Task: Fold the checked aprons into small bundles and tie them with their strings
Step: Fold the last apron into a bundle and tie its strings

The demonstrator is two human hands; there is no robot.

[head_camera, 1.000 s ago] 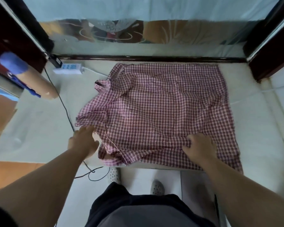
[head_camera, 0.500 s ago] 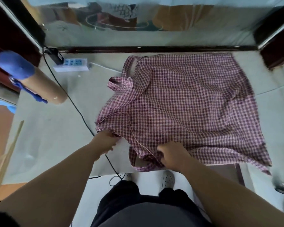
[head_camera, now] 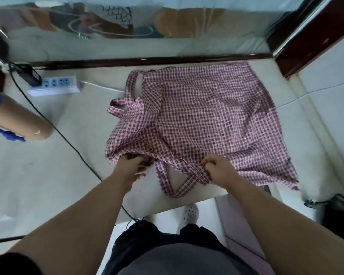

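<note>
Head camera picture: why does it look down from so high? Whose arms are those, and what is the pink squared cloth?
There is no machine here. A person wears a small camera on the head, so you see what they see, looking down at their own two arms. The pink squared cloth is a checked apron, spread on a pale table. The left hand grips the apron's near edge. The right hand pinches the cloth where a strap loops toward the table's edge. Off to the left lie a white power strip, a black cable and a cardboard tube. Down between the arms you can see one shoe on the floor.
</note>
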